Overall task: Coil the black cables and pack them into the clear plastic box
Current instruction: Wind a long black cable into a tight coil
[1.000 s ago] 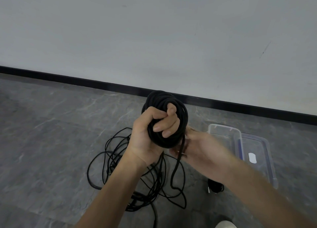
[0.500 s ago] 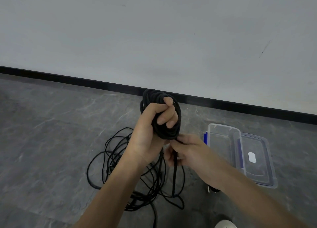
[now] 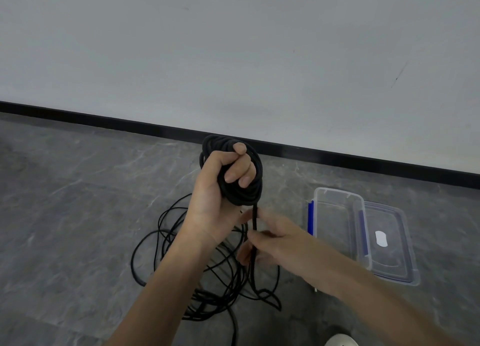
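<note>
Left hand (image 3: 213, 197) grips coil (image 3: 248, 197), fingers curled round it. Right hand (image 3: 275, 239) pinches hanging strand (image 3: 254, 215). Clear box (image 3: 337, 191) lies open-topped at its 3 o'clock.

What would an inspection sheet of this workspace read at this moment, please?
Surface: grey marbled floor.
Job's things: black cable coil held up; clear plastic box open on the floor, nothing seen inside; lid flat beside it.
Clutter: white object at the bottom edge, cannot tell what.
Hands: left hand grips the coil; right hand pinches the strand hanging below it.
Cables: loose black cable tangled on the floor under the hands.
Surroundings: pale wall, black skirting.
</note>
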